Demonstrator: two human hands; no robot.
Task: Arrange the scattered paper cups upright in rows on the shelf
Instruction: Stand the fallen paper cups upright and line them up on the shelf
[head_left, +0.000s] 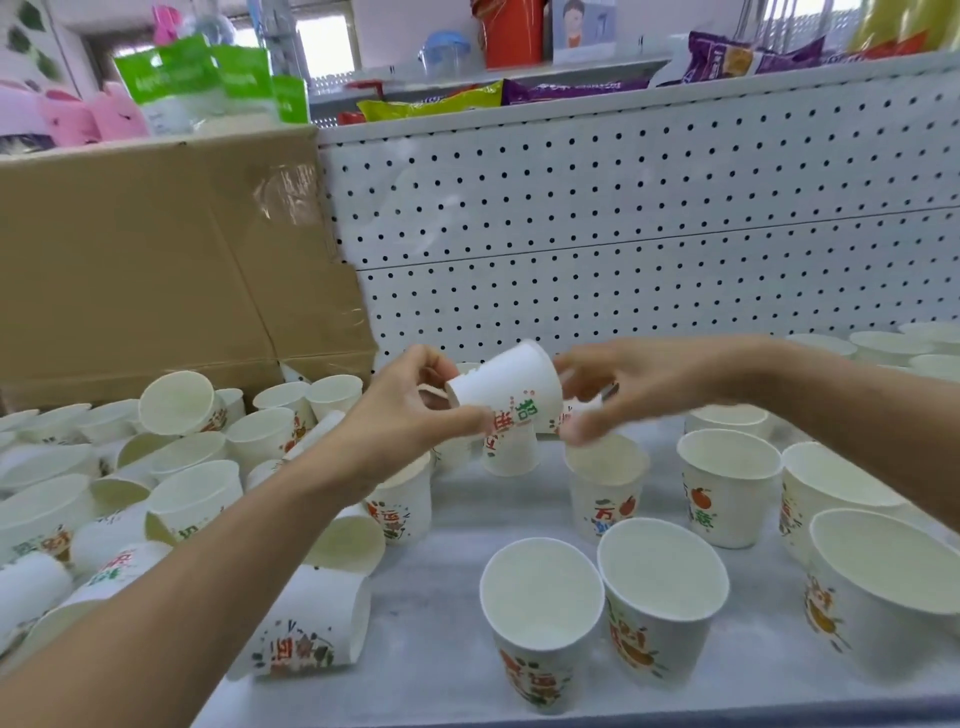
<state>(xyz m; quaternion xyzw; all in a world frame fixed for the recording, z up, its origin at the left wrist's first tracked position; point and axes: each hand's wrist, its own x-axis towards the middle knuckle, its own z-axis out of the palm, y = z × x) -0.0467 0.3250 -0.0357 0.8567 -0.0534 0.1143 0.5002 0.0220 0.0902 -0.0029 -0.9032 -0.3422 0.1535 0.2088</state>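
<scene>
My left hand (408, 410) pinches a tipped paper cup (511, 379) over the shelf (457, 519). My right hand (623, 389) is just beside it, too blurry to tell if it grips.
</scene>
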